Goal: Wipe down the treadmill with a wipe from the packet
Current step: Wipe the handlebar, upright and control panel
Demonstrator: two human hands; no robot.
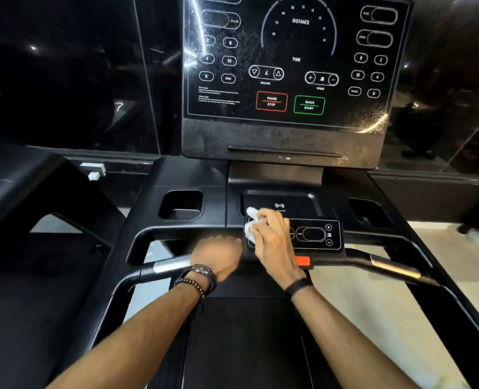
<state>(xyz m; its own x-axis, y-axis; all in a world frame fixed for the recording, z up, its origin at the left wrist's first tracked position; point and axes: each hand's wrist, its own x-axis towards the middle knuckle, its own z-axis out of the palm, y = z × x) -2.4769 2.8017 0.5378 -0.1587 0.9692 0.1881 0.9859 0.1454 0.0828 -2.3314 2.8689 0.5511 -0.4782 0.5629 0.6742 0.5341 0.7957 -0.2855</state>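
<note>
I stand on a black treadmill whose big console screen (294, 66) rises ahead. My right hand (273, 237) grips a crumpled white wipe (251, 223) and presses it on the left part of the small lower control panel (316, 234). My left hand (218, 255) is curled in a fist low against the front handlebar (165, 266), just left of that panel; whether it holds the bar is hidden. The wipe packet is not in view.
Cup holders sit at the left (180, 204) and right (368, 213) of a middle tray (297, 202). A red safety clip (302, 261) hangs under the panel. The belt (246, 346) runs below me. Another machine (36, 192) stands at the left.
</note>
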